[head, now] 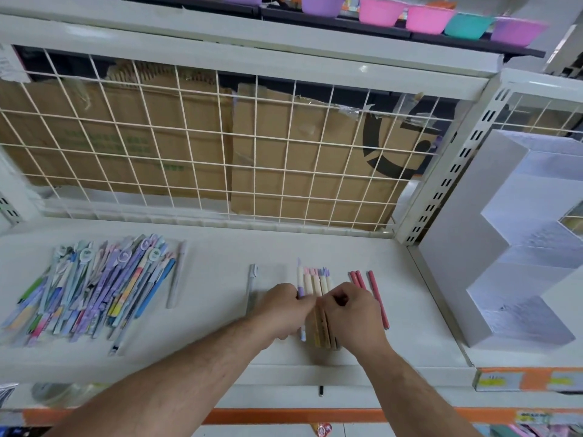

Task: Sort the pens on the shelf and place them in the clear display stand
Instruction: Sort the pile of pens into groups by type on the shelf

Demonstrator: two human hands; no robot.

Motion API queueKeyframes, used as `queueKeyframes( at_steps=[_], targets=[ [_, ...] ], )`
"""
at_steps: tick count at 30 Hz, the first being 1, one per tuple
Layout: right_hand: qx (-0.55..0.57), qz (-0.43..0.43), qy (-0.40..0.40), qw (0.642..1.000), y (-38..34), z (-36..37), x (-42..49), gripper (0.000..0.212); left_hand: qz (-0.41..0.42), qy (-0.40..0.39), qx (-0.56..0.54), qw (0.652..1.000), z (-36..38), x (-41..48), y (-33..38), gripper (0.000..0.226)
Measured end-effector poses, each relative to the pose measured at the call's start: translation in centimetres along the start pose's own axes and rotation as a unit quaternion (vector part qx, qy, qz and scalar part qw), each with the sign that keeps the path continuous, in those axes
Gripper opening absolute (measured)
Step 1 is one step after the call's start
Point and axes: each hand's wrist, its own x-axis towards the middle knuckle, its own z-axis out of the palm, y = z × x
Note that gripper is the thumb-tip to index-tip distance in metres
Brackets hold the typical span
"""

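Note:
A row of cream pens (315, 283) with pastel caps lies side by side at the middle of the white shelf (220, 253). My left hand (284, 309) grips the row's left side and my right hand (351, 313) grips its right side, fingers curled over the pens. A big mixed pile of pens (94, 288) lies at the left. Three pink pens (369, 291) lie just right of my right hand. A single grey pen (252, 288) lies left of my left hand. The stepped display stand (517, 244) stands at the far right.
A white wire grid (220, 146) backs the shelf, with cardboard boxes behind it. Coloured bowls (426, 17) sit on the shelf above. A perforated upright post (448, 171) separates the shelf from the stand's bay. An orange price strip (284, 416) runs along the lower edge.

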Motion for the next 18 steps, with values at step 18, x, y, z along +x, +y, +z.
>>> queueKeyframes(
  at_steps=[18],
  targets=[
    [-0.010,0.004,-0.006,1.000,2.2,-1.5,0.0,0.013,0.079,0.172,0.242,0.952,1.4,-0.2,0.0,0.026]
  ],
)
